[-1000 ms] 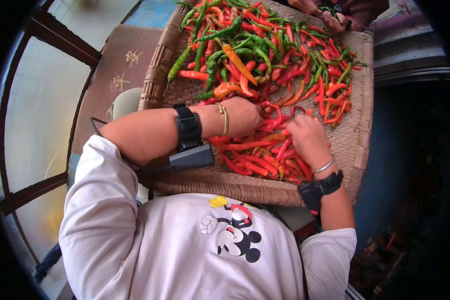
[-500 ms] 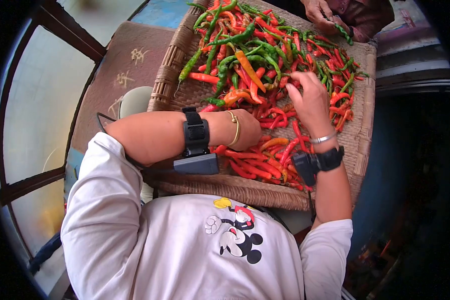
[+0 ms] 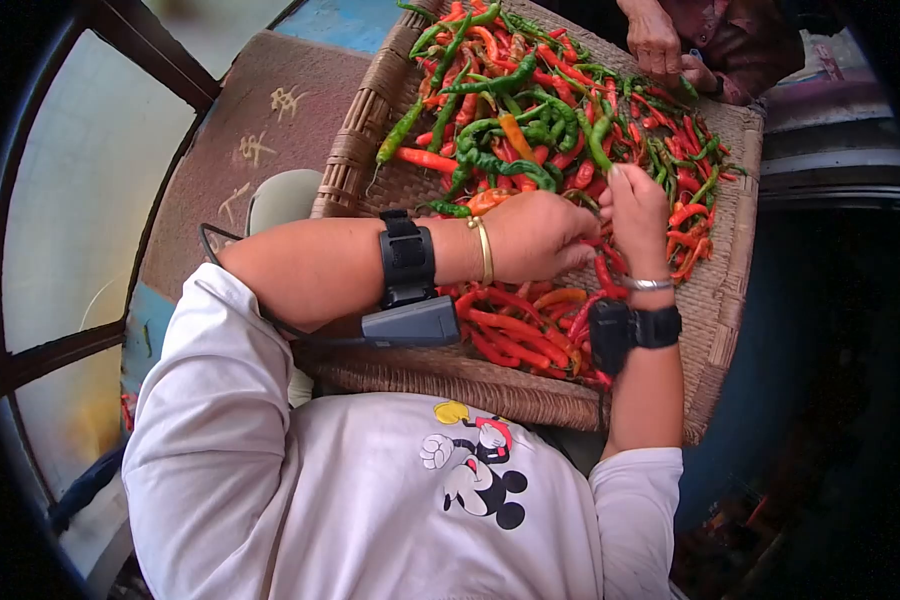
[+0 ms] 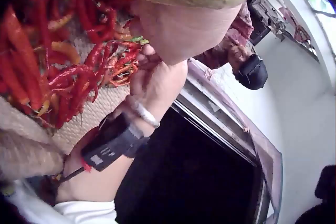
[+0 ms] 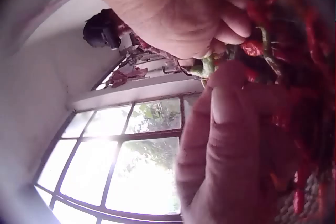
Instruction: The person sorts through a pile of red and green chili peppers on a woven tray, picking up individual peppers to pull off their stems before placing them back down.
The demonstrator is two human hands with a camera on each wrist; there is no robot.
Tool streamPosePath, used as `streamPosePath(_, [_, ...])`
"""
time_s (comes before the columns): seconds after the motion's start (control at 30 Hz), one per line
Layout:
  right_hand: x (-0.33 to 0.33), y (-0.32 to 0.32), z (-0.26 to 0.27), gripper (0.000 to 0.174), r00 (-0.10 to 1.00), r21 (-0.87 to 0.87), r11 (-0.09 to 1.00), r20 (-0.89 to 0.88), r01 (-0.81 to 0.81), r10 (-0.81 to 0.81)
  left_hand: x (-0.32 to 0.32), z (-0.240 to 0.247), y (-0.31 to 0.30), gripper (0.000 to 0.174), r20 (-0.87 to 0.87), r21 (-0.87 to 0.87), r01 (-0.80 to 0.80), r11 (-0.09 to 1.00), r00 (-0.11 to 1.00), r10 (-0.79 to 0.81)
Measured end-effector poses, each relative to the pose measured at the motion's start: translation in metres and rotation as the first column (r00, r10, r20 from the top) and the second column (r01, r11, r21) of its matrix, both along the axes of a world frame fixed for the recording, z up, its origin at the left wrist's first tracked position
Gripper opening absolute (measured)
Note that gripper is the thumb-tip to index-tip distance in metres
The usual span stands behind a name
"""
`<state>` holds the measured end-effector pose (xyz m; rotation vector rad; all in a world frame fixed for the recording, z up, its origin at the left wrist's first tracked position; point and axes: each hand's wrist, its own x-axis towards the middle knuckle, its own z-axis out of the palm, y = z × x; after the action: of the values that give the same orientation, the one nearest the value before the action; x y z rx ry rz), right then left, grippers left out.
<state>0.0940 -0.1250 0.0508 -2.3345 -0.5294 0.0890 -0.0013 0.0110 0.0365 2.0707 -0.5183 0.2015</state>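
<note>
My right hand (image 3: 637, 212) pinches a green chili pepper (image 3: 598, 143), whose body points up and away over the pile. Close beside it is my left hand (image 3: 535, 238), back upward and fingers curled in toward the right hand. In the right wrist view the left thumb (image 5: 223, 129) and fingers sit right by a green pepper piece (image 5: 206, 67). What the left fingers hold I cannot tell. Below both hands lies a heap of red chilies (image 3: 520, 325); beyond them spreads a mixed pile of red and green chilies (image 3: 530, 110).
A woven tray (image 3: 720, 270) with a raised rim carries all the peppers. Another person's hands (image 3: 655, 45) are at its far right corner. A brown mat (image 3: 240, 130) lies to the left, beside a window (image 3: 100, 190).
The right hand reached forward to the far pile, then came back a little with a green chili. The left hand shifted right toward it. The other person's hands moved too.
</note>
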Motion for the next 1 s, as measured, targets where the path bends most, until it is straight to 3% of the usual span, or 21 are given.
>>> streamPosePath(0.03, [-0.006, -0.006, 0.004, 0.019, 0.984, 0.109, 0.993, -0.18, 0.041, -0.021, 0.0, 0.003, 0.0, 0.018, -0.001, -0.002, 0.002, 1.0, 1.0, -0.002])
streamPosePath(0.07, [-0.012, -0.01, 0.008, 0.02, 0.935, 0.208, 0.973, -0.354, 0.099, -0.02, 0.0, 0.006, 0.0, 0.019, -0.087, -0.132, -0.052, 0.99, 0.995, 0.04])
streamPosePath(0.13, [-0.027, -0.014, 0.015, 0.021, 0.932, 0.226, 0.969, -0.363, 0.095, -0.007, 0.002, 0.006, -0.004, 0.031, -0.181, -0.417, -0.176, 0.892, 0.977, 0.108])
streamPosePath(0.17, [-0.034, -0.015, 0.018, 0.022, 0.928, 0.245, 0.965, -0.372, 0.092, 0.006, 0.005, 0.005, -0.004, 0.031, -0.182, -0.416, -0.176, 0.892, 0.977, 0.109])
streamPosePath(0.23, [-0.045, -0.017, 0.025, 0.02, 0.947, 0.22, 0.974, -0.319, 0.047, 0.027, 0.008, 0.01, 0.0, 0.032, -0.319, -0.508, -0.365, 0.78, 0.921, 0.223])
streamPosePath(0.27, [-0.051, -0.018, 0.027, 0.019, 0.954, 0.243, 0.969, -0.299, 0.044, 0.031, 0.009, 0.011, 0.002, 0.032, -0.424, -0.578, -0.413, 0.704, 0.889, 0.173])
streamPosePath(0.37, [-0.059, -0.023, 0.029, 0.018, 0.956, 0.297, 0.954, -0.29, 0.044, 0.046, 0.011, 0.016, 0.007, 0.023, -0.409, -0.624, -0.409, 0.666, 0.897, 0.167])
streamPosePath(0.4, [-0.06, -0.023, 0.03, 0.018, 0.946, 0.345, 0.936, -0.322, 0.07, 0.048, 0.011, 0.018, 0.011, 0.018, -0.445, -0.618, -0.315, 0.72, 0.895, 0.009])
streamPosePath(0.47, [-0.058, -0.028, 0.029, 0.018, 0.935, 0.39, 0.915, -0.353, 0.102, 0.046, 0.009, 0.023, 0.014, 0.017, -0.482, -0.63, -0.314, 0.71, 0.875, -0.04])
streamPosePath(0.53, [-0.045, -0.044, 0.02, 0.019, 0.836, 0.632, 0.746, -0.513, 0.211, 0.198, 0.007, 0.024, 0.013, 0.018, -0.515, -0.643, -0.319, 0.696, 0.853, -0.085])
streamPosePath(0.57, [-0.036, -0.054, 0.016, 0.019, 0.837, 0.632, 0.747, -0.509, 0.206, 0.2, 0.008, 0.023, 0.012, 0.019, -0.508, -0.672, -0.339, 0.659, 0.858, -0.076])
streamPosePath(0.63, [-0.017, -0.076, 0.011, 0.022, 0.828, 0.778, 0.535, -0.51, 0.33, 0.232, 0.008, 0.024, 0.012, 0.02, -0.5, -0.701, -0.36, 0.615, 0.864, -0.063])
streamPosePath(0.67, [-0.007, -0.085, 0.011, 0.022, 0.827, 0.776, 0.539, -0.511, 0.328, 0.234, 0.008, 0.025, 0.012, 0.019, -0.495, -0.698, -0.35, 0.624, 0.866, -0.068])
streamPosePath(0.73, [0.008, -0.097, 0.011, 0.024, 0.817, 0.813, 0.185, -0.572, 0.552, 0.072, 0.006, 0.025, 0.011, 0.018, -0.489, -0.699, -0.335, 0.632, 0.869, -0.08])
streamPosePath(0.77, [0.01, -0.099, 0.004, 0.024, 0.82, 0.815, 0.188, -0.568, 0.548, 0.067, 0.005, 0.026, 0.011, 0.017, -0.476, -0.689, -0.29, 0.665, 0.872, -0.114])
streamPosePath(0.83, [0.007, -0.09, -0.008, 0.026, 0.762, 0.734, 0.388, -0.638, 0.557, 0.114, 0.004, 0.021, 0.008, 0.016, -0.464, -0.68, -0.244, 0.691, 0.873, -0.148])
streamPosePath(0.87, [0.001, -0.079, -0.011, 0.029, 0.747, 0.661, 0.515, -0.663, 0.546, 0.059, 0.004, 0.012, 0.005, 0.015, -0.337, -0.559, -0.122, 0.82, 0.937, -0.09])
streamPosePath(0.9, [-0.012, -0.056, -0.005, 0.031, 0.782, 0.571, 0.665, -0.622, 0.481, -0.031, 0.003, 0.007, 0.002, 0.013, -0.193, -0.395, -0.023, 0.919, 0.979, -0.059])
streamPosePath(0.93, [-0.014, -0.043, -0.011, 0.031, 0.846, 0.484, 0.794, -0.529, 0.368, -0.07, 0.0, 0.006, 0.0, 0.012, -0.169, -0.272, 0.038, 0.962, 0.982, -0.086])
streamPosePath(1.0, [-0.013, -0.017, -0.022, 0.03, 0.936, 0.304, 0.93, -0.339, 0.204, -0.095, -0.007, 0.004, -0.004, 0.012, -0.168, -0.243, 0.078, 0.967, 0.978, -0.121])
